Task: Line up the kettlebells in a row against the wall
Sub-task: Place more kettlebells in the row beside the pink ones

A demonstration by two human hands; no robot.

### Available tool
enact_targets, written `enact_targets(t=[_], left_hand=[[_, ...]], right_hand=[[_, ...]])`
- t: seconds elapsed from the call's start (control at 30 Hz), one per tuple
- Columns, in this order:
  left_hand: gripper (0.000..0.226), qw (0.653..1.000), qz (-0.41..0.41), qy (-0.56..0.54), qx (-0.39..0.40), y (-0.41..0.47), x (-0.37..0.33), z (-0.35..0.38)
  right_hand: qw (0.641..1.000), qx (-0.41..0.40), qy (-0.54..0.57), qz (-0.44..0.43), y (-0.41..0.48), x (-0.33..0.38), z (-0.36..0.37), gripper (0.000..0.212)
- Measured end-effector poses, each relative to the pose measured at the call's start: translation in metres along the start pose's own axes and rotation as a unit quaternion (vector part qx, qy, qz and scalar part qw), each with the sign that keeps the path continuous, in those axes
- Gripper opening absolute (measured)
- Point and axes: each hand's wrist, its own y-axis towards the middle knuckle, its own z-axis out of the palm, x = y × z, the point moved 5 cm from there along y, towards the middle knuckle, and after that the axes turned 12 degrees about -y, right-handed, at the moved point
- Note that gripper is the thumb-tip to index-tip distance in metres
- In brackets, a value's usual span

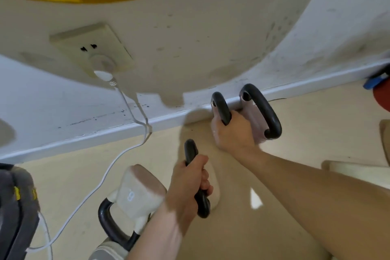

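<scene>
A: Head view: where are your hands?

B: Your right hand (232,133), fingers wrapped on a kettlebell handle (221,110) at the baseboard (84,137), one o'clock. Your left hand (187,183) grips another handle (191,150) at centre. A third kettlebell (137,192) lies at seven o'clock.

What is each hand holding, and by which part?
Each grips a kettlebell by its black handle: left hand the nearer one, right hand one by the wall.

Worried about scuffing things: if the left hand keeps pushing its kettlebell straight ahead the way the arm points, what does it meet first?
Probably the baseboard and wall; the floor between looks free. The left hand aims left of the right hand's kettlebell, though depth is unclear.
</scene>
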Motion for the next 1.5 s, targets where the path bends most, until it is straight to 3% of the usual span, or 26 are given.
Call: enact_targets(t=[0.27,0.5,0.67,0.9,1.5], left_hand=[[0.028,0.998,0.051,0.025,0.04,0.026,-0.051,0.033],[0.026,0.998,0.049,-0.011,-0.024,0.06,-0.066,0.022],[0.028,0.997,0.08,-0.005,0.007,0.068,-0.067,0.033],[0.029,0.999,0.044,-0.008,0.011,0.071,-0.075,0.019],[0.014,0.992,0.058,0.095,-0.054,0.067,-0.074,0.03]], right_hand=[[0.999,0.027,0.02,-0.015,-0.004,0.002,-0.007,0.031],[1.0,0.014,0.008,-0.022,-0.002,-0.001,-0.005,0.024],[1.0,0.014,0.022,-0.014,-0.004,-0.003,-0.005,0.023],[1.0,0.012,0.023,-0.011,-0.004,-0.002,-0.005,0.026],[1.0,0.022,-0.005,-0.013,0.0,-0.002,-0.004,0.036]])
